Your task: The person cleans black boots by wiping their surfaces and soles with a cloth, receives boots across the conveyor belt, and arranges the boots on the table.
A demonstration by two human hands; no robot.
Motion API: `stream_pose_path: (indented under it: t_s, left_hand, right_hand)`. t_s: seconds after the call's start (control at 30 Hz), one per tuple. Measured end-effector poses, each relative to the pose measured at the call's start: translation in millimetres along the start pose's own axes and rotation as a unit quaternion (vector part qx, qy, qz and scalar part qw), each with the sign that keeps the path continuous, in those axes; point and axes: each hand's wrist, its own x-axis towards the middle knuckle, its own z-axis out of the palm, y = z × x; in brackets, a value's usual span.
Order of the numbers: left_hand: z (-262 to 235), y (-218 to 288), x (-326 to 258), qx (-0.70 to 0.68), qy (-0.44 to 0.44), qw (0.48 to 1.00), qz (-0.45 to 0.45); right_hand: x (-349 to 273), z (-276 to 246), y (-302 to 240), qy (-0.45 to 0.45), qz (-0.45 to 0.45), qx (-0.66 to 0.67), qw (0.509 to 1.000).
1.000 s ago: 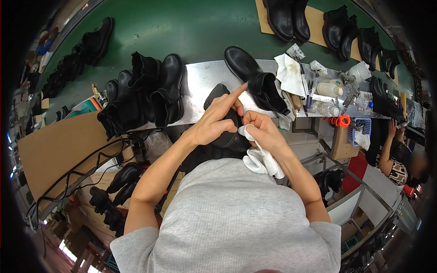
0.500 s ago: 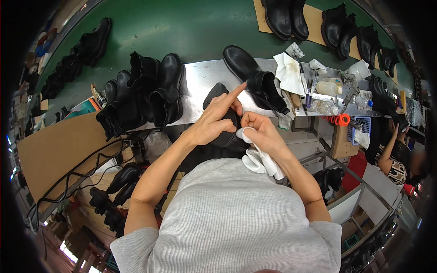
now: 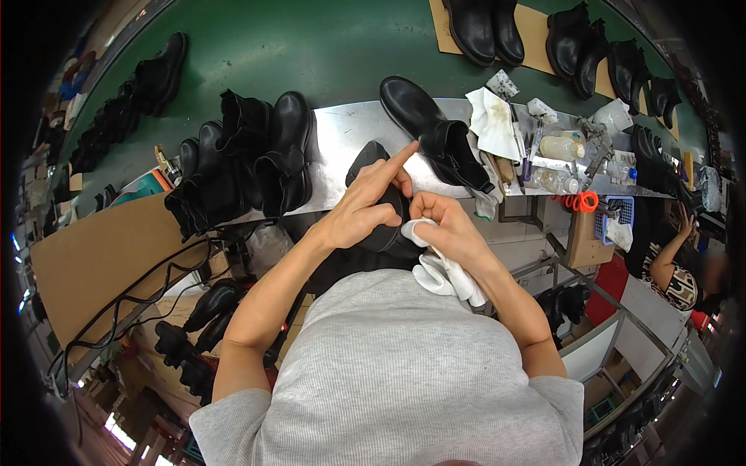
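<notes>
A black boot [image 3: 367, 155] lies sole upward between my hands at the table's near edge. My left hand [image 3: 362, 205] grips it across the middle, index finger stretched toward the far right, the others bent around the boot. My right hand [image 3: 452, 227] pinches a white cloth [image 3: 439, 278] against the boot's right side; the cloth's loose end hangs below the palm. What the right fingertips press on is partly hidden. Just beyond my hands, another black boot [image 3: 412, 105] lies on the metal-topped strip [image 3: 338, 140], its shaft toward me.
Several black boots [image 3: 291, 124] crowd the left side. At right are a white paper sheet [image 3: 493, 120], pens, a bottle [image 3: 561, 147], and a spray gun [image 3: 597, 159] with a red coiled hose [image 3: 584, 202]. More boots line the green table [image 3: 334, 46]. A co-worker's arm [image 3: 668, 252] is at far right.
My hands, the boot and the cloth hold nearly the same position, with only a slight shift of the right fingers. At far right, the co-worker's hand has moved a little.
</notes>
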Motion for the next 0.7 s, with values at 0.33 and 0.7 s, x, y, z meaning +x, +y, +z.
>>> stream_pose_path:
  t_s: [0.33,0.7]
  left_hand:
    - [0,2,1,0.006,-0.003,1.000,-0.004]
    - [0,3,1,0.010,-0.009,1.000,-0.006]
  right_hand:
    - [0,3,-3,0.033,0.026,0.057,0.997]
    - [-2,4,7,0.029,-0.021,-0.008,0.999]
